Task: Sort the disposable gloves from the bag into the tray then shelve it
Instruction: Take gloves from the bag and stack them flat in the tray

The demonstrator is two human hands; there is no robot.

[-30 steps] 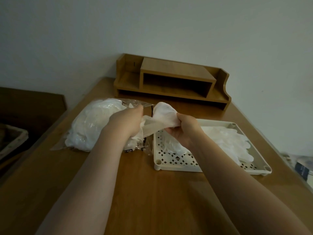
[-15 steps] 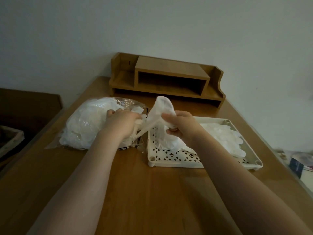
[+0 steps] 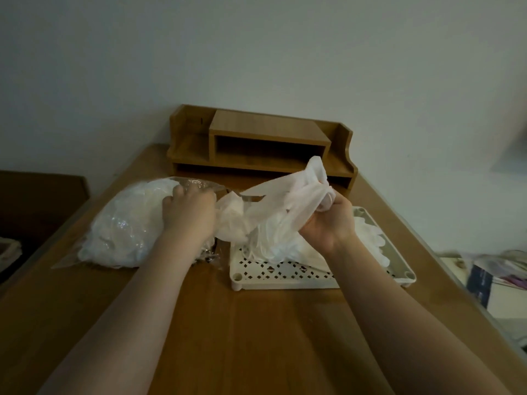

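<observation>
**Q:** Where are the gloves?

**A:** A bunch of white disposable gloves (image 3: pixel 288 195) hangs from the right hand (image 3: pixel 328 220), whose curled fingers clutch it above the near-left part of the cream perforated tray (image 3: pixel 273 276). From that grip the bunch stretches leftward to the mouth of the clear plastic bag (image 3: pixel 125 226). More gloves (image 3: pixel 370 240) lie flat in the tray, just right of the gripping hand.

**Q:** And the other hand?

**A:** The left hand (image 3: pixel 188 212) rests palm-down on the bag's open end, fingers bent over the plastic; whether it pinches the film cannot be told. The bag bulges with gloves to the left of that hand.

**Q:** The setting?

**A:** Bag and tray sit side by side on a wooden desk (image 3: pixel 256 337). Beyond both hands, a wooden desktop shelf (image 3: pixel 265 143) stands against the pale wall (image 3: pixel 256 52).
</observation>
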